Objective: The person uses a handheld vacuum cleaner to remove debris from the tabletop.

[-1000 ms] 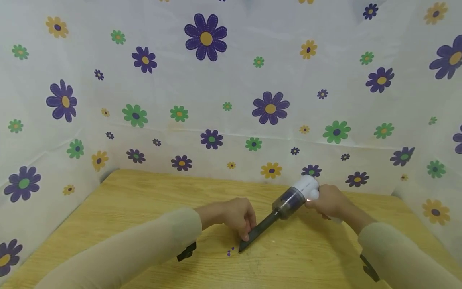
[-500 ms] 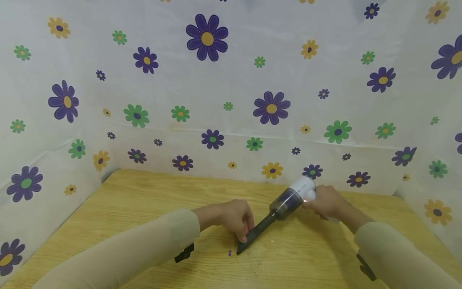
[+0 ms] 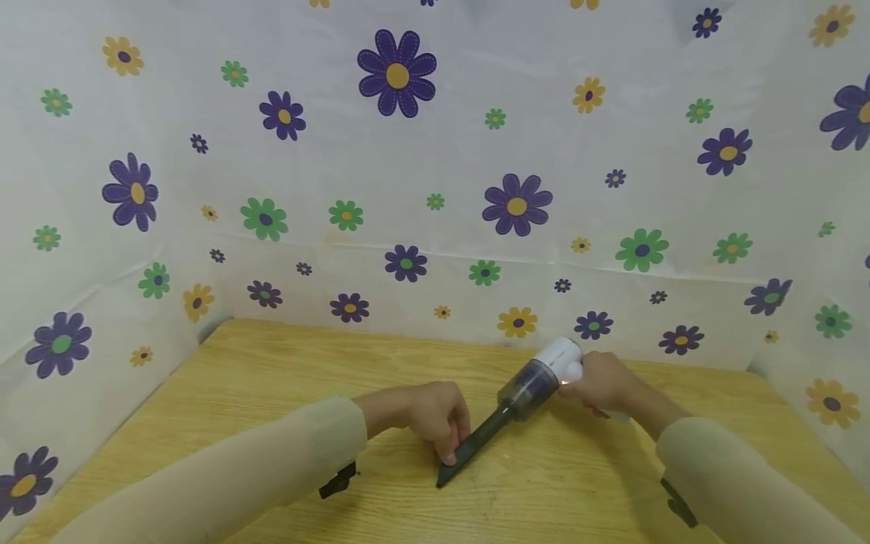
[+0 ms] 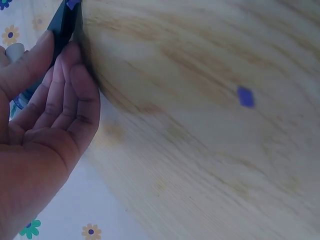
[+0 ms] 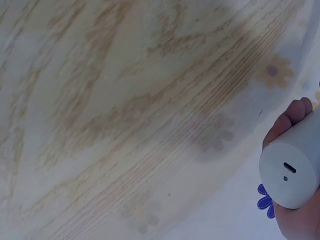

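A handheld vacuum cleaner (image 3: 533, 387) with a white body and a clear dust cup slants across the table, its dark crevice nozzle (image 3: 481, 437) pointing down-left to the wood. My right hand (image 3: 603, 381) grips the white handle, whose round end (image 5: 285, 175) with a small port shows in the right wrist view. Near the tip, my left hand (image 3: 435, 417) pinches the nozzle between thumb and fingers. In the left wrist view a purple scrap (image 4: 71, 4) sits at the nozzle's mouth. Another purple scrap (image 4: 245, 96) lies apart on the wood.
The wooden table (image 3: 272, 363) is enclosed at the back and sides by a white flower-printed sheet (image 3: 421, 151). Dark straps with small devices (image 3: 338, 480) hang under both sleeves.
Both hands have drawn the vacuum slightly left and toward me. Purple scraps seen by the nozzle tip in the earlier head frames no longer show there.
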The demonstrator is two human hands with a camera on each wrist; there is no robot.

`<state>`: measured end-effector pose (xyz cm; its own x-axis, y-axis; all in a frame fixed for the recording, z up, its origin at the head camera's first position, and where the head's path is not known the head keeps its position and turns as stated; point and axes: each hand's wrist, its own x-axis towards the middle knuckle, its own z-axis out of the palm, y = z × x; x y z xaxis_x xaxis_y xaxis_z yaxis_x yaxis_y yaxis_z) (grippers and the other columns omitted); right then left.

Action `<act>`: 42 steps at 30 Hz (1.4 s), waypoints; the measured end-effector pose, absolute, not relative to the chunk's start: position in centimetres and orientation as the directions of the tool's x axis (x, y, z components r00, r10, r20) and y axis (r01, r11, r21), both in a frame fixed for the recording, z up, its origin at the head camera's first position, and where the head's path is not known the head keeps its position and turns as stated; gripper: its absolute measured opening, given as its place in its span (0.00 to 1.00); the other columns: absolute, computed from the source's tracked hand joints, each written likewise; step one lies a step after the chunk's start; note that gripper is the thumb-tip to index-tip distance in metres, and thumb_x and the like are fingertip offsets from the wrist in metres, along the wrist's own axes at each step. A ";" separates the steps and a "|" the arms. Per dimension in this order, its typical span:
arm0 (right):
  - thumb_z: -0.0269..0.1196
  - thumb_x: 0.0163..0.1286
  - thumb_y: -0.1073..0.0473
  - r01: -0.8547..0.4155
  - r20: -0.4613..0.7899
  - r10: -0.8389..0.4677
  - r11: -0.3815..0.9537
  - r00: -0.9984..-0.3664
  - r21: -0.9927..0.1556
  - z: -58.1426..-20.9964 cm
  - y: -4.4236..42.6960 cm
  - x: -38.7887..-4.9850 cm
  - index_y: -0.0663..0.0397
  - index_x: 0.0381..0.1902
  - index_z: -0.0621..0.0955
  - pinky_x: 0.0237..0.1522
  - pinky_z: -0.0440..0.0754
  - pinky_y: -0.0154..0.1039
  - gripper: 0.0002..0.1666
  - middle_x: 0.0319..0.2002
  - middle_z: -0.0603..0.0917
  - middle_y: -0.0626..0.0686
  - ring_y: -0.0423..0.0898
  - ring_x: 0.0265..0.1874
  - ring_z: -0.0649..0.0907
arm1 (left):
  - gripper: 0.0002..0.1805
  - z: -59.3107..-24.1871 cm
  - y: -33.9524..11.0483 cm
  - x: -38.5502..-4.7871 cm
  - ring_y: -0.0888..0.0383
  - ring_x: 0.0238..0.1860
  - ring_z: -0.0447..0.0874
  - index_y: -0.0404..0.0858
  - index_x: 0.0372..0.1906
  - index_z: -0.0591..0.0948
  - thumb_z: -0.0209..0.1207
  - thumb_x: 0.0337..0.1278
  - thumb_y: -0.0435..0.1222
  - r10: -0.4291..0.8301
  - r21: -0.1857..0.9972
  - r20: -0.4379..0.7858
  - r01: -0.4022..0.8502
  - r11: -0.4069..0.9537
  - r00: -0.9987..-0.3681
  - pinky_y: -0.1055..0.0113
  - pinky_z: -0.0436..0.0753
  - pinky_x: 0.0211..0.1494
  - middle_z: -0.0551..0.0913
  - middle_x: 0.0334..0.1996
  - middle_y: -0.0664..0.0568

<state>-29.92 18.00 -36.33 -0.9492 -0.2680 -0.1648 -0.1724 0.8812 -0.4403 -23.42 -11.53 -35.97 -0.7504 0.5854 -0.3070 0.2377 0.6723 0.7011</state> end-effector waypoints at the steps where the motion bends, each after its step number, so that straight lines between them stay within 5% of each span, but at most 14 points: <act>1: 0.68 0.56 0.50 -0.184 -0.158 -0.275 0.882 -0.948 -0.434 -36.4 17.9 -30.0 0.59 0.29 0.76 0.17 0.77 0.35 0.18 0.18 0.79 0.53 0.45 0.14 0.77 | 0.13 -36.0 -11.6 -23.4 0.63 0.23 0.81 0.35 0.28 0.86 0.75 0.34 0.20 0.585 0.699 -0.309 0.238 0.675 -0.750 0.74 0.80 0.29 0.86 0.20 0.51; 42: 0.67 0.56 0.46 -0.301 -0.037 -0.345 0.862 -0.938 -0.409 -36.7 9.9 -29.4 0.54 0.22 0.75 0.20 0.72 0.34 0.19 0.18 0.77 0.51 0.45 0.18 0.76 | 0.14 -35.4 -19.8 -22.8 0.64 0.25 0.80 0.38 0.28 0.84 0.74 0.34 0.21 0.529 0.624 -0.380 0.212 0.752 -0.759 0.74 0.78 0.31 0.85 0.20 0.54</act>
